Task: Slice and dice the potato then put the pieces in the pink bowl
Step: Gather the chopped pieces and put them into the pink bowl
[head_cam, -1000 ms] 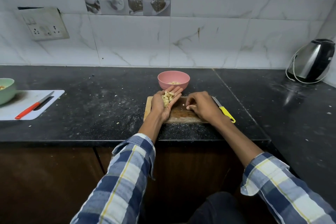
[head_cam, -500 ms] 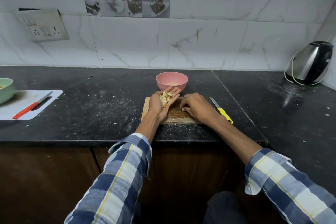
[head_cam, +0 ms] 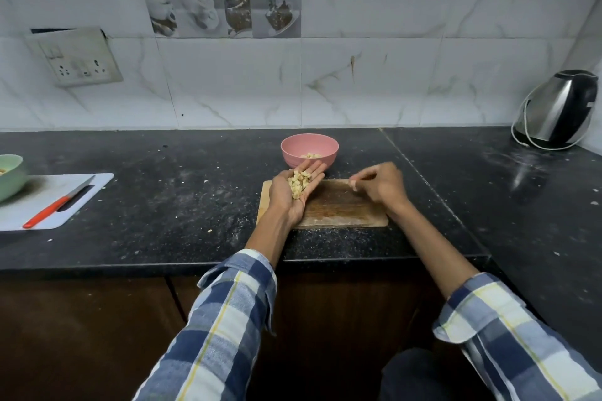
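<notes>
The pink bowl (head_cam: 293,148) stands on the black counter just behind the wooden cutting board (head_cam: 338,210), with a few diced potato pieces (head_cam: 311,156) inside. My left hand (head_cam: 286,202) is palm up over the board's left end, fingers almost straight, carrying a heap of potato dice (head_cam: 299,182); its fingertips reach the bowl's near side. My right hand (head_cam: 384,185) hovers over the board's right part, blurred, fingers curled toward the thumb. Whether it pinches a piece is unclear. The board's surface shows no pieces.
At the far left lie a white cutting board (head_cam: 32,215) with a red-handled knife (head_cam: 55,207) and a green bowl (head_cam: 9,176). A steel kettle (head_cam: 560,107) stands at the back right. The counter's front edge (head_cam: 195,265) runs close below the wooden board.
My right hand lifted off the board and drew back to the right, now covering the yellow-handled knife. My left hand stayed put with its heap of dice.
</notes>
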